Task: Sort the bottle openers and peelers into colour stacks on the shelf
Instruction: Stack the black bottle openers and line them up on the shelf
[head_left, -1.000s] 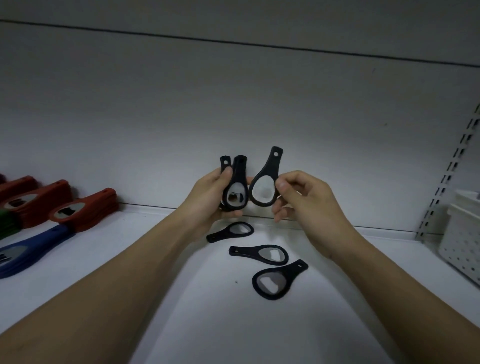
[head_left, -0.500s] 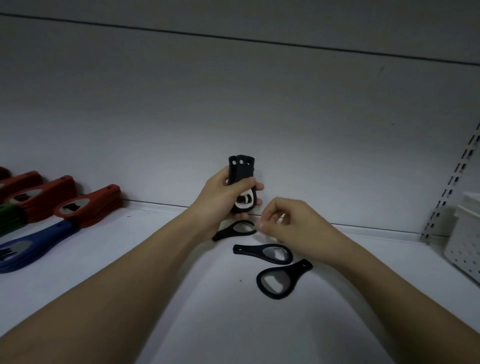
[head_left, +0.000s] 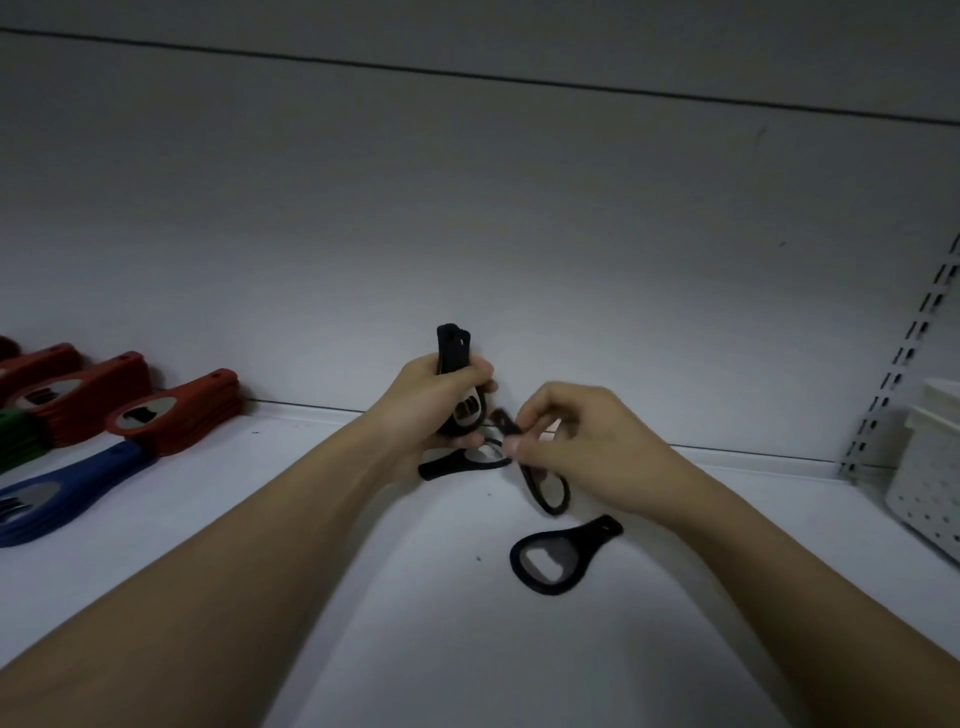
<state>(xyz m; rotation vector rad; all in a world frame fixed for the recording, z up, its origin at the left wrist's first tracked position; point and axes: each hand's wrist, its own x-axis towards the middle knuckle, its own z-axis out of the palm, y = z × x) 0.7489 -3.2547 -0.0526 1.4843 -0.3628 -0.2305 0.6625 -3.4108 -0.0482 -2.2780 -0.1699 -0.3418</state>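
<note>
My left hand (head_left: 431, 405) grips a small upright stack of black bottle openers (head_left: 455, 349) near the back wall of the white shelf (head_left: 395, 597). My right hand (head_left: 587, 441) pinches the handle of another black opener (head_left: 545, 486), lifted off the shelf with its ring hanging down. Below my left hand a black opener (head_left: 441, 466) lies flat, partly hidden. One more black opener (head_left: 558, 558) lies flat in front of my right hand.
Red opener stacks (head_left: 176, 413) line the back left, with a green stack (head_left: 18, 439) and a blue stack (head_left: 62, 488) in front of them. A white perforated basket (head_left: 930, 488) stands at the right edge beside a slotted upright (head_left: 904, 364).
The opener my right hand held up has joined the stack in my left hand. My right hand dropped to the shelf and has picked up the middle black opener by its handle.
</note>
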